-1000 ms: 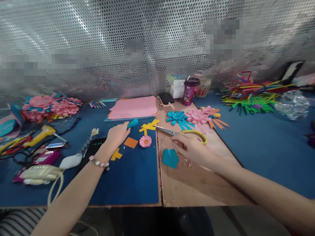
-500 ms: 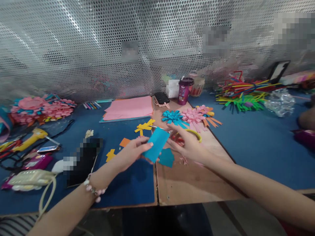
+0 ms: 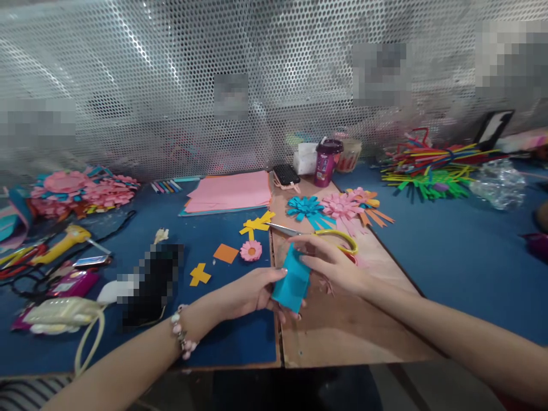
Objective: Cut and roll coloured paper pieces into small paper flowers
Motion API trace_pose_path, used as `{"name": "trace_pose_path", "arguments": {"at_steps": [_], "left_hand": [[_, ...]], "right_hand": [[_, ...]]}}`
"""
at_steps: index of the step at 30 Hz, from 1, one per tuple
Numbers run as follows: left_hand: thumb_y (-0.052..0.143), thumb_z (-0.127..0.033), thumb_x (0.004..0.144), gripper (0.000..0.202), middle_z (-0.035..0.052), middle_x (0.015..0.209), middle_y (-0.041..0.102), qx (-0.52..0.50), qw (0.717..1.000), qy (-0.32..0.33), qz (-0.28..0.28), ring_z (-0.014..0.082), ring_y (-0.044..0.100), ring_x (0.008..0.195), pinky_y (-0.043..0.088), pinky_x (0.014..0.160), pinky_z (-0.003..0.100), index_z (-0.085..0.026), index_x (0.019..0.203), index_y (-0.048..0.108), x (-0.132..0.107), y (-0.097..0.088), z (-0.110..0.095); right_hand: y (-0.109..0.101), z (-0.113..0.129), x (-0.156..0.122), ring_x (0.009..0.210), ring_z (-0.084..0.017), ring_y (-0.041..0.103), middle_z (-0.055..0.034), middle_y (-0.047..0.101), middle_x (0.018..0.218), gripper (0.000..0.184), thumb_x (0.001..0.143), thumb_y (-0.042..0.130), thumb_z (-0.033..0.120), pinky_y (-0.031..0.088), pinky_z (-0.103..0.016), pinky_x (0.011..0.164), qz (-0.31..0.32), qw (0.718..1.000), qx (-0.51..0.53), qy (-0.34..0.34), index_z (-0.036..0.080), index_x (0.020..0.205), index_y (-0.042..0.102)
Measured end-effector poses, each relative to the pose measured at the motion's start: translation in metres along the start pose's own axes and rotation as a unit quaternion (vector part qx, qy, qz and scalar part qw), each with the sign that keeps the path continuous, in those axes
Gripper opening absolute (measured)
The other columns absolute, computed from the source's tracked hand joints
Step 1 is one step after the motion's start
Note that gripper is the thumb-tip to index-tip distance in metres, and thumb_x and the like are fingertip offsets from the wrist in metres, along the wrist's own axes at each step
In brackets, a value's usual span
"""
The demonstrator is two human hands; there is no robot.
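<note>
Between my hands is a blue piece of paper (image 3: 291, 282), tilted and held above the wooden strip of the table. My left hand (image 3: 259, 290) grips its left and lower side, thumb on the front and fingers behind. My right hand (image 3: 331, 260) pinches the upper right edge of the same paper. Scissors with yellow handles (image 3: 342, 235) lie just beyond my right hand, blades pointing left. A small pink paper flower (image 3: 251, 250), an orange paper square (image 3: 226, 253) and yellow paper strips (image 3: 257, 224) lie left of the paper.
A pink paper stack (image 3: 231, 191) lies behind. Blue (image 3: 305, 208) and pink paper flowers (image 3: 340, 204) sit near a purple cup (image 3: 328, 162). At left are a phone (image 3: 154, 285) and a yellow glue gun (image 3: 68, 242). Pipe cleaners (image 3: 432, 171) lie at right.
The blue paper has moved down and right and turned more upright. My right hand has come onto its upper edge. The small pink flower and orange square are now uncovered.
</note>
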State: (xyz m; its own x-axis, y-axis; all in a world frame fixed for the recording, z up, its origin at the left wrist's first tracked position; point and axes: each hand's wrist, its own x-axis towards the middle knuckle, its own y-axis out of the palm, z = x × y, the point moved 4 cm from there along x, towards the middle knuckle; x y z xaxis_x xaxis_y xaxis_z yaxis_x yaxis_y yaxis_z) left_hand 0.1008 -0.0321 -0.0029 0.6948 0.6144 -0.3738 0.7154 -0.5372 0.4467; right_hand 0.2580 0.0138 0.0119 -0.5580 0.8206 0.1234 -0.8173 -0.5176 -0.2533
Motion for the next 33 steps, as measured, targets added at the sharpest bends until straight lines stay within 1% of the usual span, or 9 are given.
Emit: {"name": "trace_pose_path", "arguments": {"at_steps": [3,8,13,17,20,22,24,28,33], "left_hand": [[0.027,-0.056,0.089,0.064,0.0210,0.102,0.067,-0.041,0.999,-0.015,0.031,0.0234,0.067,0.076,0.050,0.062,0.030,-0.006,0.110,0.061,0.002,0.000,0.001],[0.019,-0.075,0.079,0.085,0.0227,0.107,0.065,-0.066,0.997,-0.035,0.012,0.0281,0.068,0.077,0.051,0.060,0.034,-0.008,0.110,0.060,0.004,-0.003,0.002],[0.051,-0.045,0.085,0.041,0.0205,0.096,0.068,0.002,0.998,0.014,-0.060,0.0282,0.069,0.078,0.054,0.063,0.034,-0.008,0.101,0.059,0.002,-0.005,0.001],[0.050,-0.040,0.086,0.036,0.0202,0.095,0.068,0.008,0.994,0.033,-0.100,0.0281,0.069,0.080,0.054,0.066,0.035,-0.008,0.099,0.059,0.001,-0.004,-0.002],[0.050,-0.039,0.086,0.035,0.0187,0.094,0.068,0.001,0.991,0.035,-0.126,0.0283,0.069,0.081,0.055,0.063,0.034,-0.008,0.098,0.061,0.002,-0.004,-0.006],[0.052,-0.039,0.085,0.034,0.0175,0.092,0.069,-0.005,0.991,0.032,-0.128,0.0280,0.069,0.079,0.055,0.061,0.035,-0.009,0.097,0.061,0.002,-0.004,-0.006],[0.054,-0.040,0.084,0.034,0.0165,0.086,0.070,0.004,0.990,0.048,-0.131,0.0263,0.070,0.073,0.054,0.058,0.033,-0.008,0.095,0.061,0.003,-0.006,-0.006],[0.057,-0.043,0.081,0.038,0.0148,0.073,0.070,0.050,0.979,0.109,-0.165,0.0240,0.068,0.063,0.052,0.049,0.029,-0.007,0.090,0.061,0.003,-0.012,-0.006],[0.051,-0.049,0.083,0.045,0.0146,0.078,0.070,0.030,0.980,0.109,-0.164,0.0262,0.069,0.066,0.053,0.050,0.032,-0.009,0.102,0.057,0.003,-0.014,-0.004]], "right_hand": [[0.000,-0.005,0.003,0.094,-0.012,0.057,-0.0037,0.058,0.109,0.036,0.085,0.055,0.033,0.049,-0.022,0.076,-0.021,1.000,-0.011,0.006,0.020,0.118,0.050],[0.001,-0.012,0.005,0.068,-0.009,0.055,-0.0038,0.060,0.095,0.035,0.085,0.053,0.040,0.044,-0.019,0.051,-0.035,0.998,-0.011,0.050,0.017,0.111,0.052],[-0.004,-0.014,0.005,0.060,-0.007,0.050,-0.0024,0.058,0.085,0.032,0.084,0.054,0.040,0.041,-0.017,0.047,-0.092,0.995,-0.020,0.034,0.016,0.104,0.053],[-0.003,-0.015,0.003,0.045,-0.003,0.042,-0.0026,0.060,0.093,0.035,0.085,0.051,0.041,0.037,-0.018,0.038,-0.098,0.994,-0.026,0.031,0.018,0.112,0.049],[-0.004,-0.011,0.002,0.051,-0.005,0.049,-0.0035,0.061,0.097,0.033,0.085,0.051,0.038,0.044,-0.020,0.046,-0.127,0.988,-0.082,0.005,0.019,0.112,0.049],[-0.005,-0.005,0.001,0.071,-0.010,0.058,-0.0040,0.062,0.098,0.028,0.084,0.053,0.034,0.050,-0.024,0.064,-0.150,0.978,-0.141,-0.037,0.017,0.107,0.054],[-0.006,0.000,0.001,0.087,-0.013,0.058,-0.0042,0.062,0.098,0.023,0.084,0.054,0.031,0.050,-0.027,0.077,-0.155,0.971,-0.174,-0.061,0.017,0.102,0.056],[-0.004,0.004,0.001,0.081,-0.012,0.059,-0.0045,0.062,0.094,0.021,0.085,0.052,0.032,0.050,-0.025,0.072,-0.151,0.971,-0.171,-0.067,0.016,0.099,0.053],[0.003,0.007,-0.004,0.074,-0.013,0.059,-0.0044,0.063,0.084,0.021,0.085,0.052,0.029,0.049,-0.024,0.067,-0.166,0.938,-0.274,-0.133,0.017,0.101,0.054]]}}
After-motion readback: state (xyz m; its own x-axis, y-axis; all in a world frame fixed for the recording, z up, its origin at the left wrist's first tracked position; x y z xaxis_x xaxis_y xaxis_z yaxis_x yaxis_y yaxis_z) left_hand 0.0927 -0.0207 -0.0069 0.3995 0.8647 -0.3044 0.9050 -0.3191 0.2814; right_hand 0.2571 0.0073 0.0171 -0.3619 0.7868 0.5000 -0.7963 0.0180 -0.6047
